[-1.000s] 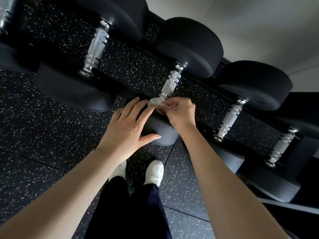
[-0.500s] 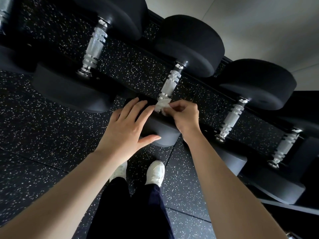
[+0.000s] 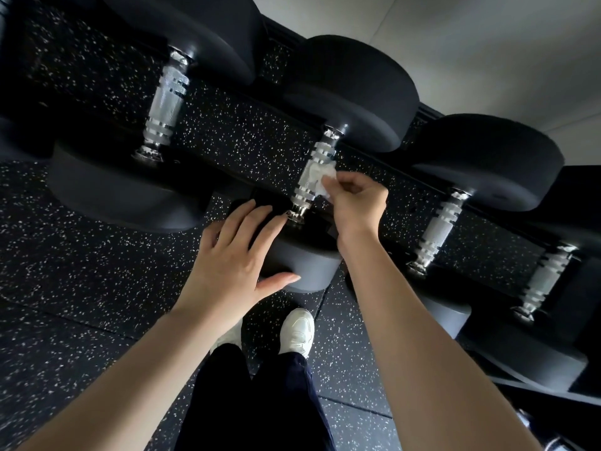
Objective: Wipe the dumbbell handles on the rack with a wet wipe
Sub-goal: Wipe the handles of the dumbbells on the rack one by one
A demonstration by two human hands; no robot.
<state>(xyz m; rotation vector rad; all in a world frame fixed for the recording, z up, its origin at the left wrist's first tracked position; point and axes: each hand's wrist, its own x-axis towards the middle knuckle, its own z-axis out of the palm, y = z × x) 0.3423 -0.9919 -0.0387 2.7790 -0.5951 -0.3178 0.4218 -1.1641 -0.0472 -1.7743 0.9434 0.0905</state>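
Right hand [image 3: 356, 203] pinches wet wipe [image 3: 320, 177] against middle dumbbell handle [image 3: 312, 177]; left hand [image 3: 237, 255], fingers straight, steadies near head [image 3: 302, 255]. Wrap wipe round, cover full knurling.

White shoes [image 3: 297, 332] on black speckled floor [image 3: 81, 271]; dark trousers [image 3: 260, 402] cover the shoes' tops; pale wall [image 3: 487, 43] far beyond the shoes.

Open gaps over the speckled floor [image 3: 247, 141] flank the middle handle [image 3: 304, 190], while black dumbbell heads [image 3: 351, 92] block both its ends.
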